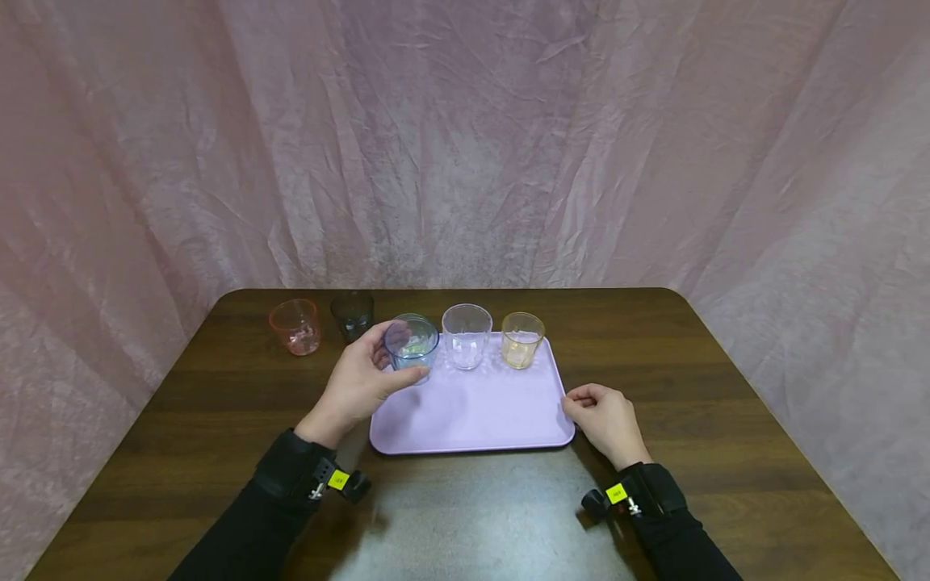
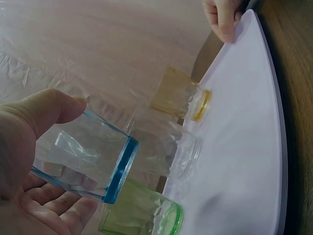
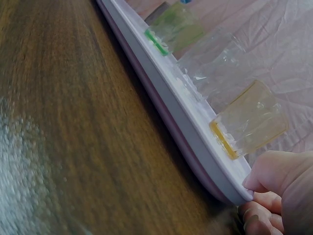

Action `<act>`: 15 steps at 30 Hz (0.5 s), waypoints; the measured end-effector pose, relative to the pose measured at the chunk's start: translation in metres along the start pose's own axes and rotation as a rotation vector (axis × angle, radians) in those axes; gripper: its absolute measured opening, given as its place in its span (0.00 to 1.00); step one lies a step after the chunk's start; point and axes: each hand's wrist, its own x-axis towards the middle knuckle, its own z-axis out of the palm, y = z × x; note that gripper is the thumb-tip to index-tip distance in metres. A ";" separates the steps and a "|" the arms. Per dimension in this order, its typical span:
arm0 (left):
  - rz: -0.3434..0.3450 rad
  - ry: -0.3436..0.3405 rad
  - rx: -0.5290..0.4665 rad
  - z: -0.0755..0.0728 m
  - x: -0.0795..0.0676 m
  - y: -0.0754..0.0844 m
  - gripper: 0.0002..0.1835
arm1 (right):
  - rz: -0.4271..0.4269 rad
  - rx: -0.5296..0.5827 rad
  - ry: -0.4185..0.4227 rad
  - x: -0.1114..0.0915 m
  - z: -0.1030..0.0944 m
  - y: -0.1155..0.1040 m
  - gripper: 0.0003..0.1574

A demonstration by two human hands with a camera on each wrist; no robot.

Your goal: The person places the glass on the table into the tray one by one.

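Observation:
My left hand [image 1: 354, 386] holds a blue-tinted glass [image 1: 411, 347] between thumb and fingers, raised over the left part of a lilac tray [image 1: 479, 411]. Beneath it in the left wrist view, a green glass [image 2: 139, 210] stands on the tray; from the head it is mostly hidden behind the blue one. A clear glass [image 1: 467, 335] and a yellow glass [image 1: 521, 343] stand to its right along the tray's far side. My right hand [image 1: 605, 418] pinches the tray's right edge, with the thumb on top and fingers underneath in the right wrist view.
On the wooden table [image 1: 218, 420], left of the tray, are an orange-pink glass [image 1: 296, 327] and a dark grey glass [image 1: 353, 313], the latter partly behind my left hand. A pink curtain [image 1: 465, 145] hangs behind the table's far edge.

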 end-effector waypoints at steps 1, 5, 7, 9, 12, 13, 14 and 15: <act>0.000 -0.003 -0.001 0.001 0.000 0.000 0.41 | -0.001 0.001 0.000 0.000 0.000 0.000 0.11; -0.002 -0.018 0.018 0.007 0.002 0.000 0.41 | -0.002 0.000 0.002 -0.001 0.000 0.000 0.11; -0.001 -0.026 0.027 0.009 0.004 -0.001 0.41 | 0.000 0.001 0.003 -0.001 0.000 0.000 0.11; -0.002 -0.034 0.022 0.012 0.005 -0.001 0.40 | 0.002 0.001 0.004 -0.001 0.000 -0.001 0.11; -0.004 -0.037 0.028 0.016 0.006 -0.001 0.40 | 0.008 0.003 0.001 0.000 0.000 -0.001 0.11; -0.005 -0.040 0.025 0.017 0.006 -0.001 0.40 | 0.010 0.005 -0.001 0.000 0.000 -0.001 0.11; -0.007 -0.042 0.023 0.018 0.006 -0.001 0.40 | 0.011 0.006 -0.002 0.000 0.000 0.000 0.11; -0.009 -0.042 0.025 0.019 0.007 -0.001 0.40 | 0.013 0.006 -0.004 0.000 0.000 0.000 0.11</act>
